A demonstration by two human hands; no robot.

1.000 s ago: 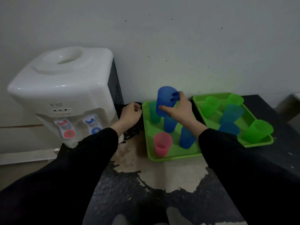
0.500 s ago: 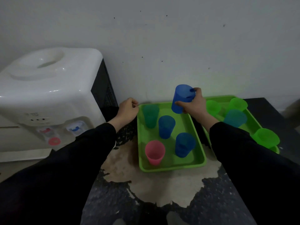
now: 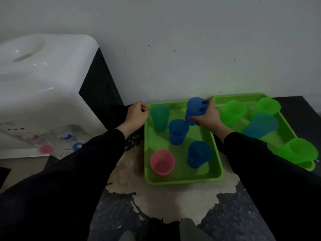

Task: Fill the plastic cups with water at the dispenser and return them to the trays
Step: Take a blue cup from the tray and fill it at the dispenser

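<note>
The blue cup [image 3: 194, 108] has come down since the earlier frame, from well above the left tray [image 3: 182, 180] to low over its far right corner. The right hand [image 3: 208, 117] holds it, thumb on the near side and fingers wrapped round the far side, where they show as dark shapes through the plastic. The cup leans slightly to the left.

The left hand [image 3: 137, 113] sits at the tray's far left corner with its fingers curled tight, apparently pinching the rim, though the grip is small and dim from here.

Four more cups stand upright in this tray: a teal-green cup [image 3: 159, 117] at the far left, a second blue cup [image 3: 178, 131] near the middle, a third blue cup [image 3: 198, 153] towards the near right, and a pink cup [image 3: 162, 162] at the near left.

The right tray [image 3: 284, 134] lies just beside it at the bench's [image 3: 173, 202] right edge, with three green cups and a teal one. The white dispenser [image 3: 43, 93] stands at the bench's left end.
</note>
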